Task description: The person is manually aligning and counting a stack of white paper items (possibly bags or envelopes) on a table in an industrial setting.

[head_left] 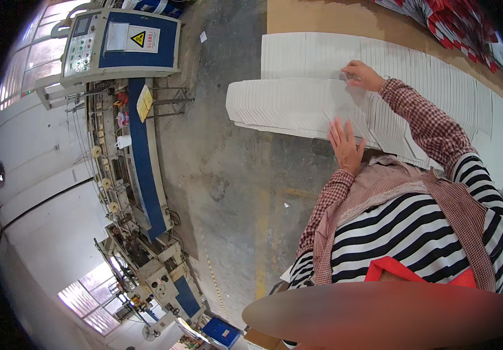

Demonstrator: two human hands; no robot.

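Two hands work over a fanned stack of flat white cardboard sheets (298,105) spread across a brown table (309,20). The left hand (346,146) lies open, fingers spread, palm pressed on the sheets' near edge. The right hand (363,74) curls its fingers, pinching a sheet edge farther back. Well to the left stands a blue conveyor machine (146,146) on the grey concrete floor (228,175).

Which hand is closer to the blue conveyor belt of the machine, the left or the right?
Left. The left hand lies flat on the near row of overlapped white paper sheets, closer to the blue conveyor belt. The right hand touches sheets farther away.
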